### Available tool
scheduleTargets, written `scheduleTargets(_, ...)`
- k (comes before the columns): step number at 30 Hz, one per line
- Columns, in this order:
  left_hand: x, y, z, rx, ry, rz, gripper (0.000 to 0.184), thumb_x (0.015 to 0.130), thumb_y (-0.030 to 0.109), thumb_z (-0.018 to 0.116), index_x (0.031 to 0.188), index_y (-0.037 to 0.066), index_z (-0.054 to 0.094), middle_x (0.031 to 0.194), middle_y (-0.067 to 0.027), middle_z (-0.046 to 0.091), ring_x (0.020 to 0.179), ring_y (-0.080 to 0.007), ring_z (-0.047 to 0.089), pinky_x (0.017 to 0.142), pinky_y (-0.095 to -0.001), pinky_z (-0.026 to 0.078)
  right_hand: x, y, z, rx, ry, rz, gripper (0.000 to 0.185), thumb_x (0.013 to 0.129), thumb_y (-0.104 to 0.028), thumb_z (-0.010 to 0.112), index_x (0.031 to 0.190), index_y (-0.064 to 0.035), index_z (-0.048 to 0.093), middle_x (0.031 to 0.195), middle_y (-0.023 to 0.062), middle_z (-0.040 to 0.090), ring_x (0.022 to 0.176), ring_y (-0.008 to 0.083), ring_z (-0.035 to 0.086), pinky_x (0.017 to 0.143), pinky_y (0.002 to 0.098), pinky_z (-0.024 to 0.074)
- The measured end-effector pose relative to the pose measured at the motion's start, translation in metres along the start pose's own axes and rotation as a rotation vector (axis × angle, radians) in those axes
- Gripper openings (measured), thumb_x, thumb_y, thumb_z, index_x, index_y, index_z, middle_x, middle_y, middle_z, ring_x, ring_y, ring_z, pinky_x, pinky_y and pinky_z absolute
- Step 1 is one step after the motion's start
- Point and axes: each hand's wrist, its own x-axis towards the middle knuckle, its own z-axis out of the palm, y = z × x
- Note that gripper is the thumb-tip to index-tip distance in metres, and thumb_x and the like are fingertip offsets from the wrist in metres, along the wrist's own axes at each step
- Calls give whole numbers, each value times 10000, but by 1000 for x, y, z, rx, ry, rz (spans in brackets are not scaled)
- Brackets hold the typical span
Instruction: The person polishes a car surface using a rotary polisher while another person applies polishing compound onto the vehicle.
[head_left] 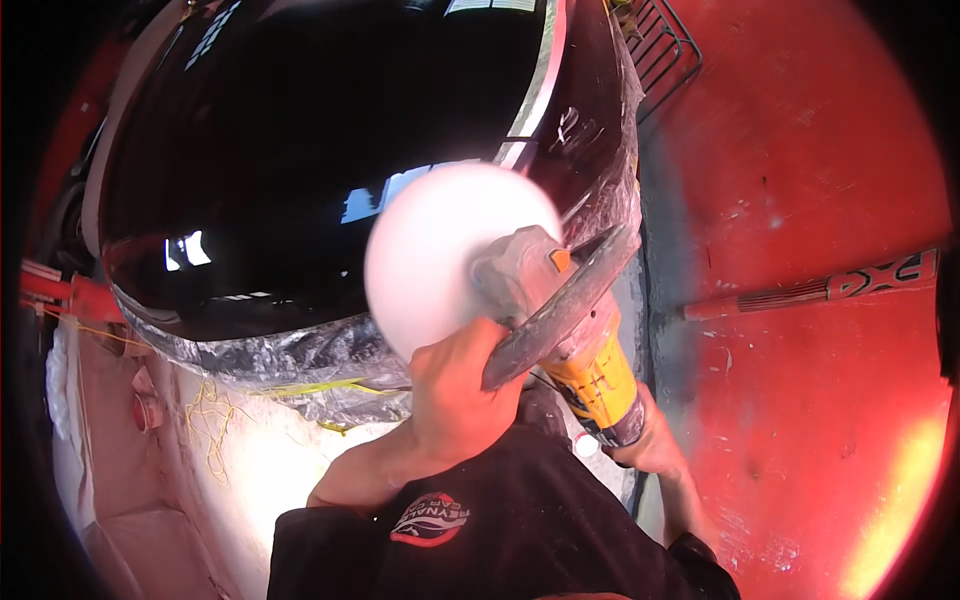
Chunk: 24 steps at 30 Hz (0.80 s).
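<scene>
A rotary polisher with a grey head and yellow body lies between my two hands. My left hand is wrapped round the left end of its curved grey bar handle. At the rear end of the yellow body, my right hand is closed round the tool, its fingers partly hidden. The round white pad looks smooth and blurred, and overlaps the near right edge of a glossy black car panel. Whether the pad presses on the panel, I cannot tell.
Clear plastic sheeting and yellow-green tape edge the panel. A yellow cord lies tangled at the left. On the right is a red surface with a printed strip. A dark metal rack stands at the top right.
</scene>
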Motion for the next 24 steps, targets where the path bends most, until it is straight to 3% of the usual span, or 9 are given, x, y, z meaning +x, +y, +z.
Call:
scheduleTargets(9, 67, 31, 108, 13, 80, -125, 247, 909, 78, 771, 815, -2, 558, 615, -85, 594, 577, -67, 516, 532, -279, 431, 43, 4, -118, 108, -82, 47, 969, 630, 73, 829, 1491, -11, 392, 1298, 70, 615, 1245, 164, 574, 1069, 336, 444)
scheduleTargets(15, 135, 21, 150, 29, 157, -96, 232, 908, 83, 758, 820, -19, 570, 630, -95, 610, 613, -63, 525, 554, -287, 448, 86, -21, -176, 42, -72, 12, 917, 624, 87, 793, 1457, -1, 420, 1234, 50, 617, 1182, 142, 572, 1045, 318, 438)
scheduleTargets(20, 97, 32, 153, -1, 225, -204, 220, 911, 91, 766, 832, -16, 590, 647, -89, 633, 634, -70, 577, 564, -283, 462, 78, -10, -193, 30, -122, 6, 935, 608, 82, 786, 1463, -4, 417, 1246, 65, 615, 1201, 155, 573, 1058, 323, 434)
scheduleTargets(24, 43, 38, 150, 1, 229, -292, 243, 921, 138, 786, 834, 5, 602, 625, -46, 615, 578, -55, 537, 531, -274, 437, 56, -5, -201, -85, -156, 17, 1007, 623, 61, 792, 1529, -5, 358, 1342, 102, 599, 1286, 192, 558, 1101, 340, 416)
